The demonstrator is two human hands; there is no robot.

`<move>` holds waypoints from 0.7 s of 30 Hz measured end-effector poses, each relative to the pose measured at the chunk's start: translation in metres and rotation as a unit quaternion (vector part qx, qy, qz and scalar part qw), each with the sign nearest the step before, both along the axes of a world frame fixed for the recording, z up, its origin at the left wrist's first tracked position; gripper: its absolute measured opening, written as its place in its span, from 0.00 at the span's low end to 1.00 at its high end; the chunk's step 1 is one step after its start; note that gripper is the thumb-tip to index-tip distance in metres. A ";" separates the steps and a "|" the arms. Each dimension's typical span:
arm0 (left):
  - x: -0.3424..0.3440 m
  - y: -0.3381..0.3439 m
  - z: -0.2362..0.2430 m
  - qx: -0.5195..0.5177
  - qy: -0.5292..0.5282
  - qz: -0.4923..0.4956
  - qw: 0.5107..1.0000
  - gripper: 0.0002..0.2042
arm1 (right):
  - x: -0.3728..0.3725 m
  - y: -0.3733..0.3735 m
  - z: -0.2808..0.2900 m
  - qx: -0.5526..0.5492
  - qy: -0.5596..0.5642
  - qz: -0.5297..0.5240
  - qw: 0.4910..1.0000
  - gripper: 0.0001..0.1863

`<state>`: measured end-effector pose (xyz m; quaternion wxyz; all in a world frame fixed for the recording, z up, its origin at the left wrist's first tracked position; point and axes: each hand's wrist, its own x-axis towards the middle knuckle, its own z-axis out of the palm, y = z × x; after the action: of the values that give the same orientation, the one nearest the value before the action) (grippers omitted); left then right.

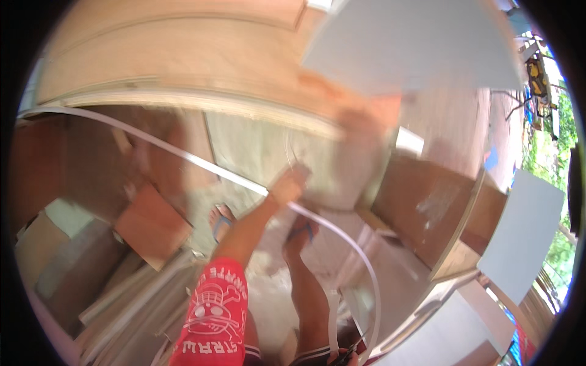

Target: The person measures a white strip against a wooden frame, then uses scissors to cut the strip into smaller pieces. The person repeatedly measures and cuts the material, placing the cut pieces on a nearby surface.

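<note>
My left hand (289, 184), at the end of a bare forearm and red printed sleeve, is closed around a long, narrow white strip (235, 177). From this hand the strip runs up to the far left edge of the view. On the other side it curves right and down in a wide loop toward the lower edge. There, a small part of my right hand (352, 360) shows beside a dark, pointed object (345, 354), too small and blurred to name. Its fingers seem closed on that object, next to the strip's lower end.
A long pale wooden panel (183, 55) with a light edge spans the far side. Grey sheets (421, 43) lie at the far right. Brown boards (421, 201) stand at right; wood strips (134, 311) are stacked at lower left. My sandalled feet (221, 221) are on the floor.
</note>
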<state>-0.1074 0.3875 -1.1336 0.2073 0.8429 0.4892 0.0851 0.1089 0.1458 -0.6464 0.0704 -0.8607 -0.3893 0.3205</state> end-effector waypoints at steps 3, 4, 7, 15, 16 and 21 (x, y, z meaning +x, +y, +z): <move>-0.014 -0.044 0.137 -0.066 -0.073 0.041 0.994 0.17 | -0.013 0.016 0.015 0.010 0.057 0.067 0.996 0.10; -0.020 -0.058 0.192 -0.079 -0.111 0.099 0.986 0.16 | -0.016 0.021 0.026 -0.019 -0.015 0.162 0.986 0.11; -0.045 -0.083 0.355 -0.003 -0.278 0.248 0.928 0.14 | -0.035 0.037 0.066 0.269 0.071 0.225 0.934 0.12; -0.083 -0.103 0.743 -0.233 -0.782 0.387 0.429 0.16 | -0.098 0.104 0.297 0.207 0.359 0.221 0.883 0.13; -0.087 -0.099 0.783 -0.224 -0.781 0.409 0.415 0.17 | -0.112 0.114 0.325 0.243 0.373 0.210 0.870 0.14; -0.089 -0.087 0.928 -0.129 -0.870 0.304 0.367 0.22 | -0.134 0.137 0.429 0.222 0.478 0.142 0.838 0.12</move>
<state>-0.1962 0.3009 -0.2060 0.5843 0.0600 0.2663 0.7642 -0.0247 0.2826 -0.2179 0.3903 -0.4967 -0.4860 0.6039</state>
